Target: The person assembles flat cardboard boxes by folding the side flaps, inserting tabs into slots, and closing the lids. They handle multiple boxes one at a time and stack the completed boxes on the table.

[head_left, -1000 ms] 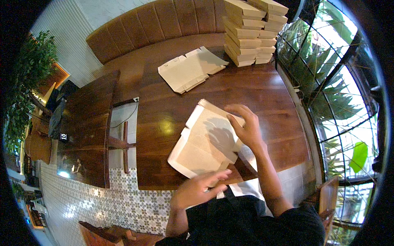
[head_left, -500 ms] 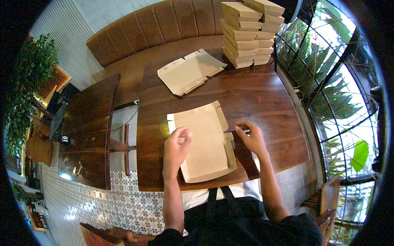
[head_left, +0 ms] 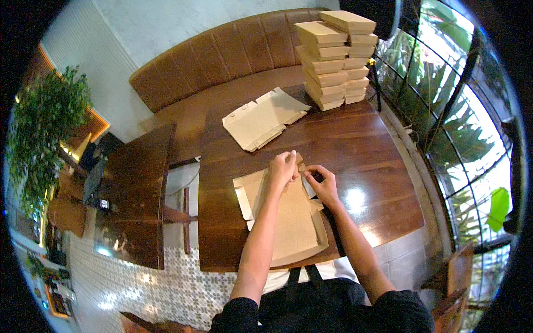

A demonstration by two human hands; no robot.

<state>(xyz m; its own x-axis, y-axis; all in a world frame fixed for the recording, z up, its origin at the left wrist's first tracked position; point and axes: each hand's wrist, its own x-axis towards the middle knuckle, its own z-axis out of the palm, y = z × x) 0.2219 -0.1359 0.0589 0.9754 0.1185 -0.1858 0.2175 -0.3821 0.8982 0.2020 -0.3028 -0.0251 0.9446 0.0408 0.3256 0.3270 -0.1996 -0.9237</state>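
The tan, partly folded cardboard box blank (head_left: 297, 236) lies at the near edge of the dark brown, glossy wooden table (head_left: 377, 166), its side flaps partly raised. At its far right corner, the right hand (head_left: 323, 184) has thumb and forefinger together on a flap; the left hand (head_left: 283, 169) touches the same corner, its pinch too hidden to tell. Pressing there hard could crease or tear the thin board, and with the near end unheld, the blank might swivel over the table's near edge. A flat tan cardboard sheet (head_left: 261, 119) and tall twin stacks of closed tan cardboard boxes (head_left: 326, 66), near the far right corner, sit clear.
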